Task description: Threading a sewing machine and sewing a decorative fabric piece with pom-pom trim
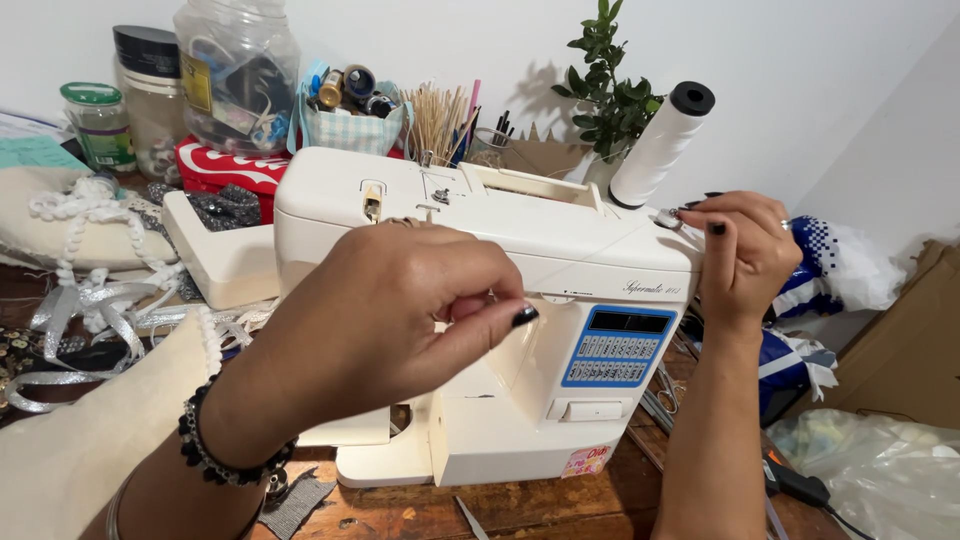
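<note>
A cream sewing machine [560,250] with a blue button panel [617,346] stands on a wooden table. My left hand [400,315], with a dark bead bracelet at the wrist, hovers in front of the machine's face with thumb and forefinger pinched together; whether a thread runs between them is too fine to tell. My right hand [742,250] reaches to the machine's top right corner, its fingertips on a small metal bobbin [668,217] beside a tall white thread cone [660,145].
Cream fabric [90,440] lies at the lower left, with silver ribbon and white cord [80,210] behind it. Jars [235,70], a red tin, sticks and a small plant [610,95] line the wall. A plastic bag [880,465] and cardboard sit at the right.
</note>
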